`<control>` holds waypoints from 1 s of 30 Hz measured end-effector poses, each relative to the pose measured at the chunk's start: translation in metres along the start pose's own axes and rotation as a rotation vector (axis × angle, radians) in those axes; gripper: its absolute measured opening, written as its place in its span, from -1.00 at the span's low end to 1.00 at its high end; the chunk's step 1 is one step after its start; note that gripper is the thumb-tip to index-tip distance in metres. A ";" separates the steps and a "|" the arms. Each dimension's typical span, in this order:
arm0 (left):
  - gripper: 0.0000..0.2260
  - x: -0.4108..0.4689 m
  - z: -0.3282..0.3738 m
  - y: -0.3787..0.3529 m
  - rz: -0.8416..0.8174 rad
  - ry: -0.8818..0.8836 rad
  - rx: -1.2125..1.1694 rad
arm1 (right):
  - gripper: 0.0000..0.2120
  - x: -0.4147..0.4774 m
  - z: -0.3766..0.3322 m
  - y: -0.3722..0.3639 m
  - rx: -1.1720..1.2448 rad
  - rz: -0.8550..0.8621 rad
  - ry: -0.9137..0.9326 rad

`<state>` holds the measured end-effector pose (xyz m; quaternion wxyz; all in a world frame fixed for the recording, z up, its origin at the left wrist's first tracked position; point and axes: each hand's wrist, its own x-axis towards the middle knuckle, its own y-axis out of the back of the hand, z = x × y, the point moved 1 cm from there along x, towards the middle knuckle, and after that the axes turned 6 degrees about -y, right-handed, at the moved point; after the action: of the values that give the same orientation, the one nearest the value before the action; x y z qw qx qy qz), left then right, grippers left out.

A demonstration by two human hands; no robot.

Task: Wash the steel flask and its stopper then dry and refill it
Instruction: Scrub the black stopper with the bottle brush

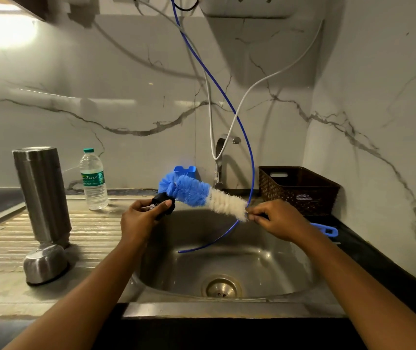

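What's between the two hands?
A bottle brush, blue then white bristles, stretches from the left hand gripping the black stopper to the right hand, head view.

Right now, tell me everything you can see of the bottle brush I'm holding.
The bottle brush has a fluffy head: blue bristles at the tip, cream-white ones nearer the handle, and a blue plastic-looking handle that pokes out past the right hand. That hand grips it just below the white bristles. It hangs tilted above the sink, tip raised to the left, where the blue bristles meet the black stopper held in the left hand.
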<state>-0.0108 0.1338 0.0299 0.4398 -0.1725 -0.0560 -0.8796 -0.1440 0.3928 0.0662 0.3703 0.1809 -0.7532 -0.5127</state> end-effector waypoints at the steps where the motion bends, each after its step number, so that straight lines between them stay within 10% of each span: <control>1: -0.47 0.000 -0.001 0.000 -0.005 0.003 -0.002 | -0.69 -0.001 0.001 0.000 -0.012 0.002 0.002; 30: -0.55 0.002 -0.003 -0.012 -0.024 0.057 -0.122 | -0.69 0.001 -0.001 -0.020 0.001 0.113 0.064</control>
<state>-0.0221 0.1386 0.0281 0.4192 -0.1733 0.0082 -0.8912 -0.1461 0.3831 0.0488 0.4225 0.1548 -0.7503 -0.4843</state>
